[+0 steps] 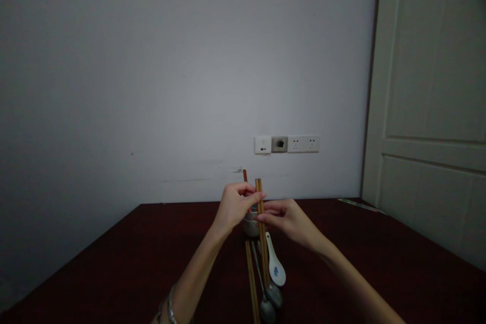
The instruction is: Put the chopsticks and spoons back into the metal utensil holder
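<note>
A pair of wooden chopsticks stands steeply tilted, pinched between my two hands. My left hand grips it near the top, and my right hand holds it slightly lower from the right. Behind my fingers is a pale cup, partly hidden. A reddish stick rises from about the cup, its lower part covered by my left hand. Below the hands lie another pair of chopsticks, a long-handled metal spoon, a second metal spoon and a white ceramic spoon with a blue mark.
Everything rests on a dark red table pushed against a pale wall. Wall sockets sit above its back edge. A thin printed strip lies at the back right, near a light panelled door.
</note>
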Motion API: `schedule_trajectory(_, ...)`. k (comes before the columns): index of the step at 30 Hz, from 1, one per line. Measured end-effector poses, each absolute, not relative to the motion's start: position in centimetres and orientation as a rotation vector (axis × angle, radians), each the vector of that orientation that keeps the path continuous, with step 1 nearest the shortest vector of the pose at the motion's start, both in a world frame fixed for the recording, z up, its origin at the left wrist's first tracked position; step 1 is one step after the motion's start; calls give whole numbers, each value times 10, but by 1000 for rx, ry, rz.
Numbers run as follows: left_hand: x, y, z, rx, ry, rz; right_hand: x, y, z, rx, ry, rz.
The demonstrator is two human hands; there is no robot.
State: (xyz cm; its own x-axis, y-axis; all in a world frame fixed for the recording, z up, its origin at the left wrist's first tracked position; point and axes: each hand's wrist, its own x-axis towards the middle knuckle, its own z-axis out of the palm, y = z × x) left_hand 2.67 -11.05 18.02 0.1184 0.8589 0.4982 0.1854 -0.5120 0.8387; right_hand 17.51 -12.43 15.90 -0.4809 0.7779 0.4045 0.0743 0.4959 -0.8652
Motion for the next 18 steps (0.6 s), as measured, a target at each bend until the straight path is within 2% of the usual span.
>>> schedule_trajectory(18,29,-109,178,1835,862,1500,177,-113,151,-728,-1843,1177)
